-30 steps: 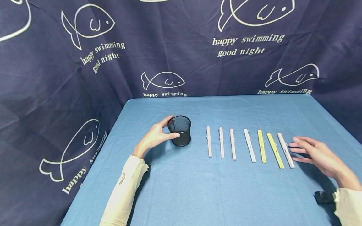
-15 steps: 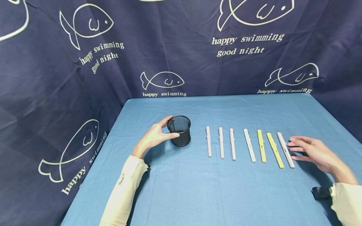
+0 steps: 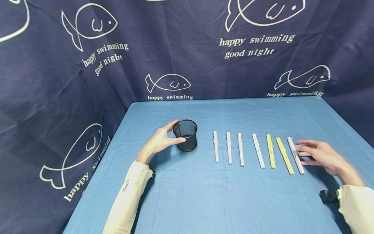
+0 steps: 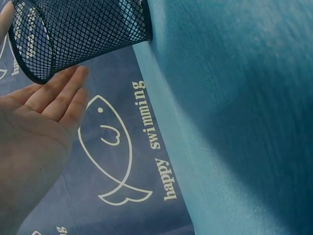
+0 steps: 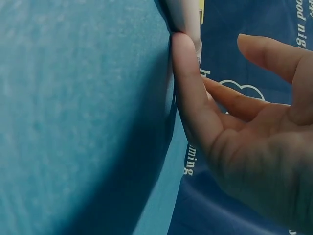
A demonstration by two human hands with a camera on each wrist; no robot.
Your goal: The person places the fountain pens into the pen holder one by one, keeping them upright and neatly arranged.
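Observation:
A black mesh pen holder [image 3: 188,143] stands upright on the blue cloth. My left hand [image 3: 157,143] grips its left side, with the thumb near the front of the rim and the fingers behind; in the left wrist view the mesh wall [image 4: 93,32] rises over my outstretched fingers. At the right end of a row of pens lies a pale pink pen [image 3: 295,156]. My right hand [image 3: 325,157] is beside it, its fingers reaching the pen's right side. In the right wrist view one fingertip meets the pen's end [image 5: 186,17], while the thumb stays apart.
Left of that pen lie two yellow pens [image 3: 271,151], a white pen [image 3: 258,151] and several pale pink pens [image 3: 229,148], spaced apart. A dark blue curtain [image 3: 204,71] with fish prints borders the back and sides of the blue-covered table [image 3: 204,198].
My right hand has moved a little left, up to the rightmost pen. The left hand and the pen holder have stayed in place.

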